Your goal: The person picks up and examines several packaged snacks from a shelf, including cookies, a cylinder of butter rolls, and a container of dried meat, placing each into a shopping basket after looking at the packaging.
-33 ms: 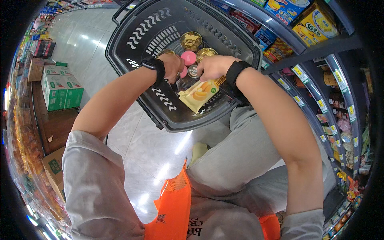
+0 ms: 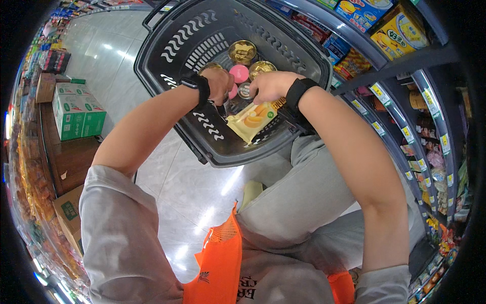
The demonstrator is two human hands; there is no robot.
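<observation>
Both my hands reach down into a black plastic basket [image 2: 174, 38] with slotted walls. My left hand [image 2: 218, 83] is closed, fingers pointing down, next to a gold-lidded can [image 2: 210, 66]; what it grips is hidden beneath it. My right hand [image 2: 273, 85] has its fingers curled and pressed together beside a small silver-topped can [image 2: 245, 91]; whatever they pinch cannot be made out. Under that hand a yellow snack packet [image 2: 251, 120] leans at a slant. Between the hands sits a pink round lid [image 2: 239, 73]. Two more gold-lidded cans [image 2: 242, 52] stand farther back.
Shelves [image 2: 400, 66] of packaged food with price tags curve along the right, close to the basket. On the left, green-and-white cartons [image 2: 78, 111] rest on a brown wooden platform [image 2: 76, 157], with a cardboard box [image 2: 71, 213] nearer me. My bent knee [image 2: 304, 187] is just below the basket.
</observation>
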